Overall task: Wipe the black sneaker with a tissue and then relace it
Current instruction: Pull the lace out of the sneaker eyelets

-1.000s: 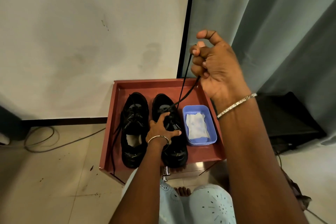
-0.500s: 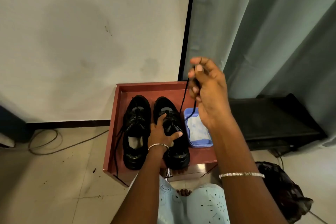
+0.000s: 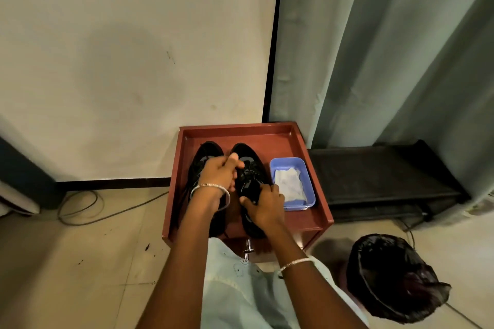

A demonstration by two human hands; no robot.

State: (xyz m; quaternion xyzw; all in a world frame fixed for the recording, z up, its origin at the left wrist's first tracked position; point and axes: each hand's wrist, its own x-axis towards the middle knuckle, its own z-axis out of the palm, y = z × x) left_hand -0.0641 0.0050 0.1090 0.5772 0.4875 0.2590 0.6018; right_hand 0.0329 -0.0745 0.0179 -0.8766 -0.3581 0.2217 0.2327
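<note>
- Between the two hands, the black sneaker (image 3: 244, 152) is sitting on the red-brown cabinet top (image 3: 235, 127), with its toe pointing away from the person.
- At the heel end of that shoe, the right hand (image 3: 266, 204) is gripping it, fingers curling round the tongue and collar and the thumb lying across the inner side.
- Just ahead of this grip, toward the toe, the left hand (image 3: 219, 173) is resting over the laces (image 3: 251, 172) with its fingers bending onto them; I cannot tell whether a lace is being pinched between those fingers.
- Under the left hand's outer edge, a second black sneaker (image 3: 205, 151) is lying parallel to the first, just beside it and partly hidden by the hand.
- On the outer side of the right hand's grip, a blue tub (image 3: 310, 184) is standing near the held shoe, and a white tissue (image 3: 290, 185) is lying crumpled inside it.
- Behind each grip, a thin bangle (image 3: 211, 187) is circling the left wrist and a beaded bracelet (image 3: 294, 263) is circling the right forearm.
- Nearer the person than the right hand and off to its right, a bin lined with a black bag (image 3: 393, 275) is standing on the floor.
- Well to the left of both hands, a cable (image 3: 80, 208) is trailing in loops over the tiles.
</note>
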